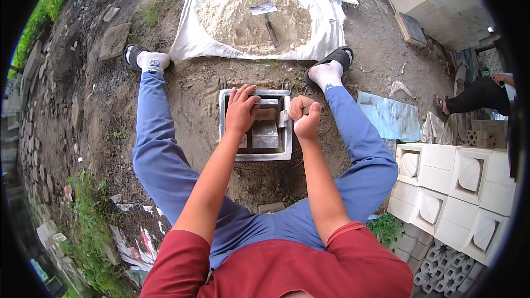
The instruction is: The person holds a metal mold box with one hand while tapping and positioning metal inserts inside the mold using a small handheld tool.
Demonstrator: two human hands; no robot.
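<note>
Head: frame [262, 157] under and between hands [241, 112] [306, 120]

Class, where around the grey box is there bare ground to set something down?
Bare soil lies between the left leg and the box, and between the white sack and blue sheet. Crowded: the box itself, left hand over it, right hand beside it; and the lower right, stacked with blocks.
</note>
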